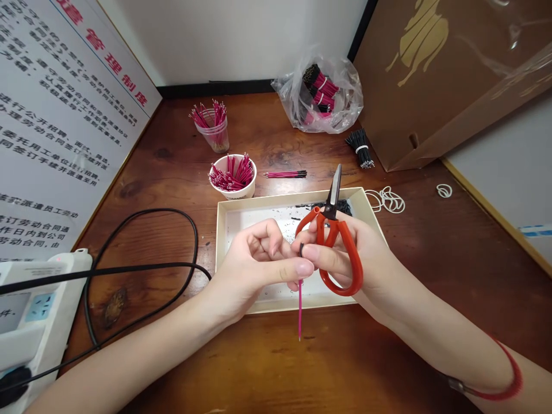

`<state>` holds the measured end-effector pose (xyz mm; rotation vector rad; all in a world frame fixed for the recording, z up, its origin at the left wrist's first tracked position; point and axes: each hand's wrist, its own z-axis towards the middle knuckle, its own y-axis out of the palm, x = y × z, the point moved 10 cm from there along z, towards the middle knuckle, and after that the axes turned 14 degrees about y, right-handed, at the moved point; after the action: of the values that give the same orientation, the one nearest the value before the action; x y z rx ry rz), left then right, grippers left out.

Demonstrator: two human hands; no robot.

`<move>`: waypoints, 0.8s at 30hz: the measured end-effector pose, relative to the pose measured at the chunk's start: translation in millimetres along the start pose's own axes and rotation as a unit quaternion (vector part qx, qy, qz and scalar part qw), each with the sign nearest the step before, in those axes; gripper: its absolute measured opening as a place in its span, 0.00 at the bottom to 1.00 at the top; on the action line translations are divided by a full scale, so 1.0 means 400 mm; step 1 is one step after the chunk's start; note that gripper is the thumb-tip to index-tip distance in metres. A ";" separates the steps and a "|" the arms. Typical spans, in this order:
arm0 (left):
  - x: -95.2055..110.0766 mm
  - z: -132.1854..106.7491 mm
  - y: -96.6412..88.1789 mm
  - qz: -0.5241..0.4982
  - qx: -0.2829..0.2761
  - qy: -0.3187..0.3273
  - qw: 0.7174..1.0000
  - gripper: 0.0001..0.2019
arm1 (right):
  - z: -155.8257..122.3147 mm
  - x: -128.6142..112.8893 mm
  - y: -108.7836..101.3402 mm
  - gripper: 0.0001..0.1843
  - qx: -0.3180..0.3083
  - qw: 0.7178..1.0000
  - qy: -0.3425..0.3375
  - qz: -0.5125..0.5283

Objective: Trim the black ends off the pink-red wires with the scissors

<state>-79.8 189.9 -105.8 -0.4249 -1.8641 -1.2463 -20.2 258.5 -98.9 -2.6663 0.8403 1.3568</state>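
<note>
The left hand pinches a thin pink wire between thumb and fingertips; the right hand curls closed around red-handled scissors.

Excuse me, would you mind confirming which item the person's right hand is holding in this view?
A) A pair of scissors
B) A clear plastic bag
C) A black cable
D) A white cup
A. The right hand wraps around the red handles of the scissors, whose blades point upward in the view.
</note>
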 end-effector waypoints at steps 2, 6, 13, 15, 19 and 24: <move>0.000 0.001 -0.002 0.012 0.003 -0.001 1.000 0.24 | -0.001 -0.003 -0.005 0.28 0.013 1.000 -0.007 -0.008; 0.001 0.004 -0.004 0.024 0.010 0.003 1.000 0.26 | -0.002 -0.007 -0.014 0.27 0.032 0.999 -0.022 -0.017; 0.003 0.002 -0.011 0.054 0.016 0.010 0.998 0.26 | 0.000 -0.009 -0.004 0.23 0.010 0.999 -0.039 0.008; 0.003 0.002 -0.012 0.059 0.014 0.011 0.998 0.26 | 0.000 -0.018 -0.007 0.22 0.014 0.998 -0.057 -0.001; -0.005 -0.001 -0.011 0.062 0.008 0.009 0.998 0.23 | -0.032 -0.075 -0.018 0.17 0.034 0.982 -0.140 -0.124; -0.027 -0.002 -0.018 0.085 0.013 -0.015 0.996 0.20 | -0.072 -0.152 -0.065 0.06 0.038 0.913 -0.163 -0.373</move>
<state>-77.9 187.7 -118.6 -0.5783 -1.8266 -1.1049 -15.3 300.5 -40.3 -2.2062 -0.1611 1.4166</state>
